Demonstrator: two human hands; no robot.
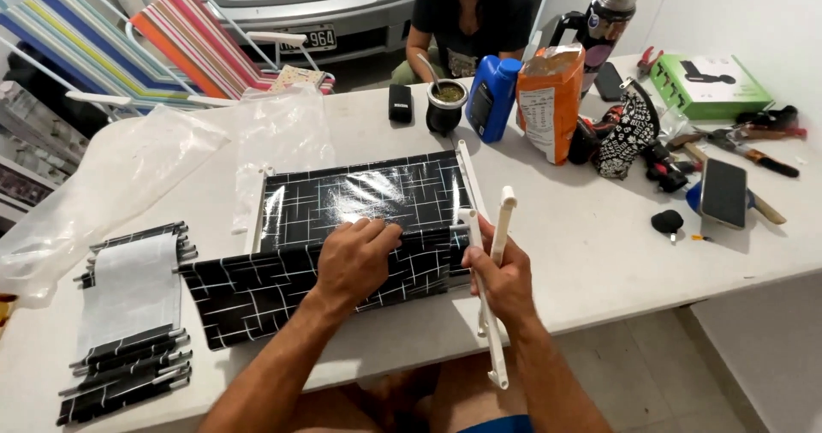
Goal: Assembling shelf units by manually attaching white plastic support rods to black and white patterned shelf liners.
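Left hand [353,257] fingers curled, tips pressing top edge of glossy black fabric panel with white line pattern [360,197], mid-table near edge. Right hand [505,279] clamped round two thin white plastic rods [497,296], just right of panel. Far right: orange paper packet with white label [550,99], blue plastic bottle [490,97] touching its left side. Green flat box [706,82] far right corner. White table [599,253].

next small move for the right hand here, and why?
Probably bring the white plastic bars in the right hand to the right edge of the black patterned panel: that edge is next to them, and the left hand presses the panel flat on the table.
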